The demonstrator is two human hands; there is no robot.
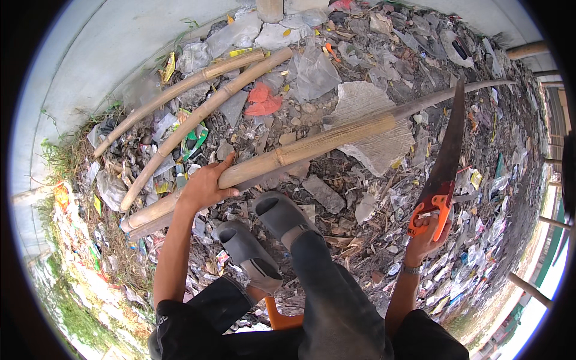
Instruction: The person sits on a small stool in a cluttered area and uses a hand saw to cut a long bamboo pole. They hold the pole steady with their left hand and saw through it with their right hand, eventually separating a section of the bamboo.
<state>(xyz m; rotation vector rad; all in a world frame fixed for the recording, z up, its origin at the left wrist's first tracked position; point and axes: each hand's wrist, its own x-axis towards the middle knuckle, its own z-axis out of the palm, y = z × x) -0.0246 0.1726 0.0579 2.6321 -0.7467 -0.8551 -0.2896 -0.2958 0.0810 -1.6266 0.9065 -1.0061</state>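
Dark trouser legs (336, 300) fill the lower middle of the head view, ending in two grey clogs (264, 237) planted on littered ground (360, 198); a bit of orange seat (279, 318) shows beneath the knees. Just ahead of the clogs, the left hand (204, 187) lies over a long bamboo pole (288, 155), palm down, fingers curled round its upper side and thumb along the near edge. That pole runs from lower left up toward the right, tapering to a thin dark tip. Off to the right, the right hand (427, 233), a watch at its wrist, is closed round the orange grip of a curved handsaw (447, 153), blade pointing up and away. Two more bamboo poles (198, 102) lie farther left among plastic scraps, beside a pale concrete wall (90, 54).
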